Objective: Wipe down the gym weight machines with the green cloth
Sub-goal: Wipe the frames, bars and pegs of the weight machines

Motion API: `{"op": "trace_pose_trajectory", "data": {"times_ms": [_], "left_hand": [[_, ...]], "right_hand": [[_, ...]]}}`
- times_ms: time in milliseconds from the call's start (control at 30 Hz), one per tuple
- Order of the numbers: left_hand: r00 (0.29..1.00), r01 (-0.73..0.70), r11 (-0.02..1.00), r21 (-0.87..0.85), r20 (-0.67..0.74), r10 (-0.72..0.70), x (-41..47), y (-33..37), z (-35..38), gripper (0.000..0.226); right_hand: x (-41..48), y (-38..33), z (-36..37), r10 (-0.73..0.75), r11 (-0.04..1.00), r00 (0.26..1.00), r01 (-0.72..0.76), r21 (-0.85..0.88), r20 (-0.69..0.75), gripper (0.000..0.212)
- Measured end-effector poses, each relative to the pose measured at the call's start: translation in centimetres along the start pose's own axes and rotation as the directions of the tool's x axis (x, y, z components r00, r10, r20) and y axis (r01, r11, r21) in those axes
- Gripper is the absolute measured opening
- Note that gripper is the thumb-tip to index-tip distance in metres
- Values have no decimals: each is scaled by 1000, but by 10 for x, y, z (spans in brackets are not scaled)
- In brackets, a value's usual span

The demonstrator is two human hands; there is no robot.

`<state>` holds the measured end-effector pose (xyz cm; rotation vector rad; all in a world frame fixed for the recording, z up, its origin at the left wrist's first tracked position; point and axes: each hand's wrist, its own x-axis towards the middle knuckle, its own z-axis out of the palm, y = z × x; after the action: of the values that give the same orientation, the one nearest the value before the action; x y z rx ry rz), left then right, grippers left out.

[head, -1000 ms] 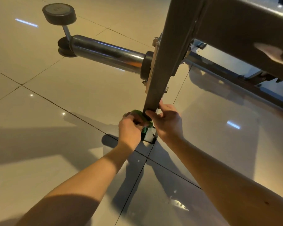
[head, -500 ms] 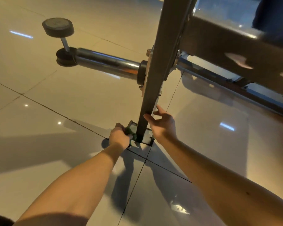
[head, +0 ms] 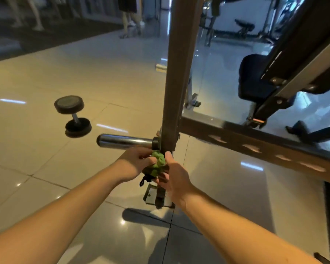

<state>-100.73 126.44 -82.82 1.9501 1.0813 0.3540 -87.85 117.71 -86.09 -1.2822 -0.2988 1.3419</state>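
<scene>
both hands have come up from the foot of the post to just under the chrome peg, and the view has lifted to take in more of the room. the left hand (head: 133,164) grips the green cloth (head: 157,164) from the left, fingers curled tight round the bunched wad. the right hand (head: 174,180) holds it from the other side, thumb upright against the cloth and fingers curled beneath it. a short black cord (head: 144,181) hangs from the underside of the wad. the cloth sits against the front of the upright post (head: 175,92), low on it, just below where the chrome peg (head: 124,141) sticks out to the left. under the hands the post meets its foot plate (head: 151,195) on the glossy tiled floor (head: 65,73). a long crossbeam (head: 255,147) with cut-out slots runs off to the right from the post. a dark padded seat (head: 255,77) sits behind it. a black dumbbell (head: 73,115) stands on end on the floor, well to the left. far back, the legs of a person (head: 131,21) show, blurred.
</scene>
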Motion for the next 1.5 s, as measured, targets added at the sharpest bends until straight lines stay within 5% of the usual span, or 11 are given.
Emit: {"op": "trace_pose_trajectory", "data": {"times_ms": [233,400,533,633,700,967,1133,1267,1333,1400,1500], "left_hand": [[967,-243,968,-58,64,247,-14,87,-37,23],[886,-303,945,-126,-403,231,-14,121,-40,20],[846,-277,951,-136,-504,175,-1,129,-35,48],[868,-209,962,-175,-487,100,6,139,-31,53],[857,-179,966,-185,-511,61,11,143,-29,53],[771,-275,940,-201,-630,91,13,133,-4,53],[615,-501,831,240,-576,538,8,119,20,23],[795,-424,868,259,-353,494,16,132,24,19],[824,-377,873,308,-319,469,18,135,24,24],[836,-346,878,331,-315,449,16,136,26,27],[849,-321,892,317,-321,420,15,137,37,34]], "right_hand": [[-68,-75,13,-204,978,967,209,16,-151,27],[-107,-122,-5,-413,905,872,426,-5,-262,38],[-108,-160,-5,-748,602,621,487,-633,-233,20],[-79,-154,1,-796,281,603,288,-915,-55,18],[-58,-141,6,-798,82,598,238,-968,79,18],[-65,-137,-29,-730,-296,590,181,-938,344,43],[-96,-150,-99,-792,-171,572,126,-977,212,26],[-69,-137,-46,-829,-52,555,39,-998,65,16],[-58,-131,-11,-807,58,584,231,-971,91,12],[-50,-136,-14,-829,-61,516,301,-952,216,17],[-73,-156,-71,-731,-243,617,165,-956,292,13]]}}
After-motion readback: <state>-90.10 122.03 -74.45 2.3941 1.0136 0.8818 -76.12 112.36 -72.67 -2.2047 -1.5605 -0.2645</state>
